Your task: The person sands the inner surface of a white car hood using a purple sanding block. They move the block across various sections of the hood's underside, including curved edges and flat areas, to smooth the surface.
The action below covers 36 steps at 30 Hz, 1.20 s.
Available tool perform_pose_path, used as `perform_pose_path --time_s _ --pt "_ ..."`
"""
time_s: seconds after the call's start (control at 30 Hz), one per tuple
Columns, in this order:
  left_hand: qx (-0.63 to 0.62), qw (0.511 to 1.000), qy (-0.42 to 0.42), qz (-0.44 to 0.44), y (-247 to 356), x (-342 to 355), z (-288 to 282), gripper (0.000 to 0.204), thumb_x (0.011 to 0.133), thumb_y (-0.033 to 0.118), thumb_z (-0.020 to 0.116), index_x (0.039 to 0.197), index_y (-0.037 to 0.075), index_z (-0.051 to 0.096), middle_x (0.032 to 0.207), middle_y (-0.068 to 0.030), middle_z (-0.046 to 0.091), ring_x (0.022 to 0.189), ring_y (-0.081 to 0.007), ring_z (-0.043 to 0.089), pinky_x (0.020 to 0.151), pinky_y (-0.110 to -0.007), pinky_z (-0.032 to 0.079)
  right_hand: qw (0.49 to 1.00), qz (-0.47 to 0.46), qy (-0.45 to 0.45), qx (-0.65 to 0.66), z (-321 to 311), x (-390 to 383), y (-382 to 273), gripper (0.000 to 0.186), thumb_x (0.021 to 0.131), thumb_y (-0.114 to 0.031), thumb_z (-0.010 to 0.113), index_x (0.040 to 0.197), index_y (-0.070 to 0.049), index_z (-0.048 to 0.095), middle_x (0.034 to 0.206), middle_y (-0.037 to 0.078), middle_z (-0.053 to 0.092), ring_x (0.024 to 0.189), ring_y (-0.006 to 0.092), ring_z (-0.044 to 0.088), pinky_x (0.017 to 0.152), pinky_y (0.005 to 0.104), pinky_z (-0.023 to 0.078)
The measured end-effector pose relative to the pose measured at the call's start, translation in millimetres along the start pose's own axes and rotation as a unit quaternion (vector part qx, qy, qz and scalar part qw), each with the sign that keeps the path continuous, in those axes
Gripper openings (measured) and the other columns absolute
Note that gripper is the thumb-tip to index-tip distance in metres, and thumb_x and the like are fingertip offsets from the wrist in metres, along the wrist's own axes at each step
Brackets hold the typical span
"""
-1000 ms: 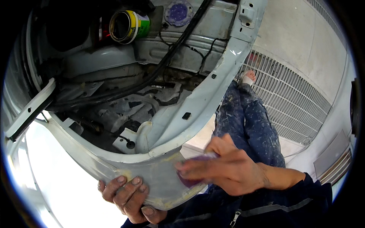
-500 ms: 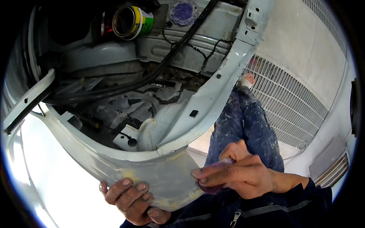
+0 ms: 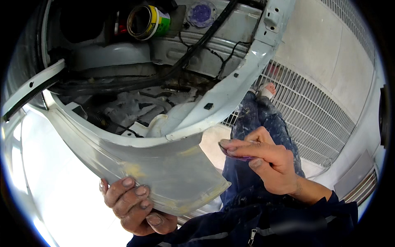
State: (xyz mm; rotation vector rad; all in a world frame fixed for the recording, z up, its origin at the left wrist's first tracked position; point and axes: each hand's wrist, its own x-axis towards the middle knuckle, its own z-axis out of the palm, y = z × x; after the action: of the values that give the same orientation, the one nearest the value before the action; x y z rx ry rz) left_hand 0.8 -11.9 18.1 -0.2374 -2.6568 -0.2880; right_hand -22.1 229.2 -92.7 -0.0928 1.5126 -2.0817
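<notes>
l hand curled round lower l edge of grey panel w/ yellowish patches; r hand pinches thin purple pad btwn fingers & thumb, just off panel's r edge, over blue trousers. open yellow-green tin near top, l of centre.

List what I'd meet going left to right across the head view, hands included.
Pale bar with a black ribbed edge, grey-smudged bare left hand, round purple disc with a pale rim, bare right hand pinching a thin purple sheet, flat grey rectangular board.
</notes>
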Motion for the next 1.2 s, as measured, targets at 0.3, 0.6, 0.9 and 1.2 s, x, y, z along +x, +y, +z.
perform_pose_path --time_s 0.3,0.6,0.9,1.2 --pt "-0.004 1.000 0.007 0.020 -2 2 4 0.024 0.097 0.039 0.044 0.093 0.020 0.057 0.092 0.0020 0.065 0.106 -0.0207 0.062 0.116 -0.057 0.034 0.990 -0.105 -0.085 -0.039 2 29 10 0.033 0.094 -0.013 0.069 0.127 -0.011 0.073 0.136 0.005 0.069 0.093 0.0198 0.052 0.093 0.0361 0.038" --pt "0.004 1.000 -0.016 0.024 2 6 2 0.027 0.099 0.045 0.047 0.094 0.020 0.056 0.095 0.0030 0.063 0.108 -0.0210 0.061 0.116 -0.055 0.035 0.986 -0.133 -0.067 -0.080 -1 -3 -16 0.031 0.088 -0.017 0.073 0.117 -0.008 0.079 0.129 0.006 0.073 0.090 0.0172 0.050 0.085 0.0350 0.031" --pt "0.009 0.999 -0.009 0.033 0 6 3 0.029 0.100 0.046 0.046 0.093 0.020 0.057 0.092 0.0018 0.063 0.106 -0.0209 0.061 0.115 -0.054 0.036 0.965 -0.186 -0.027 -0.184 8 -6 -22 0.035 0.083 -0.018 0.077 0.117 -0.014 0.077 0.126 -0.004 0.074 0.086 0.0173 0.049 0.079 0.0324 0.033" --pt "0.021 0.999 -0.004 0.035 -3 2 -2 0.026 0.096 0.041 0.044 0.087 0.020 0.057 0.090 0.0020 0.064 0.103 -0.0207 0.062 0.114 -0.053 0.037 0.974 -0.178 -0.063 -0.125 8 0 -28 0.029 0.084 -0.017 0.076 0.113 -0.015 0.078 0.125 -0.001 0.075 0.085 0.0145 0.053 0.078 0.0316 0.034"
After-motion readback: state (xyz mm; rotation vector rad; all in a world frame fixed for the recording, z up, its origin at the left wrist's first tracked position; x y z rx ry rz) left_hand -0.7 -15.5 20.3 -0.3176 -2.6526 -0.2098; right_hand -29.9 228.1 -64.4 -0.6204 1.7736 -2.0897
